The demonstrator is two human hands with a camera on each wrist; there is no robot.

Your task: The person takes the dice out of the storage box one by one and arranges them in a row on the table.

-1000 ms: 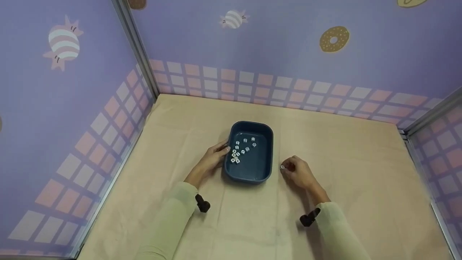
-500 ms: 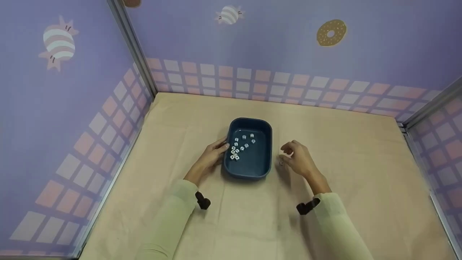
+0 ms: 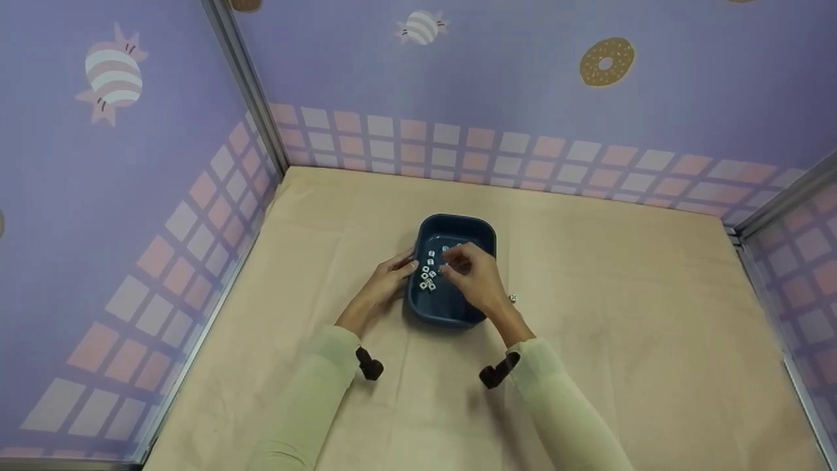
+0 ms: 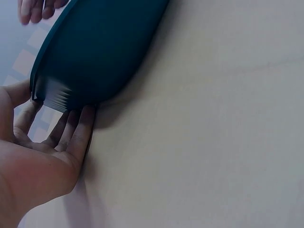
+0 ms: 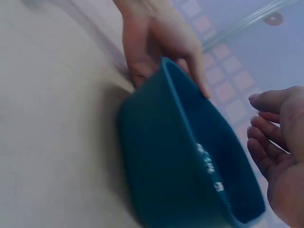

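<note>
A deep blue box (image 3: 451,309) stands on the cloth-covered table. My left hand (image 3: 386,284) grips its left side, thumb over the rim and fingers against the outer wall, as the left wrist view (image 4: 45,161) also shows. Several small white dice (image 3: 428,280) lie inside, mostly toward the left; some are hidden behind my right hand (image 3: 474,275). That hand hovers over the box with its fingers loosely bent. In the right wrist view, its thumb (image 5: 273,100) and fingers are apart, and no die shows between them. One die (image 3: 513,297) lies on the cloth just right of the box.
A beige cloth (image 3: 628,294) covers the table around the box. Patterned purple walls (image 3: 510,78) enclose the back and both sides. A dark wrist camera (image 3: 500,371) sits at the right sleeve, another wrist camera (image 3: 370,365) at the left one.
My right hand has moved left, from beside the die on the cloth to above the inside of the box. The left hand and the box have stayed in place.
</note>
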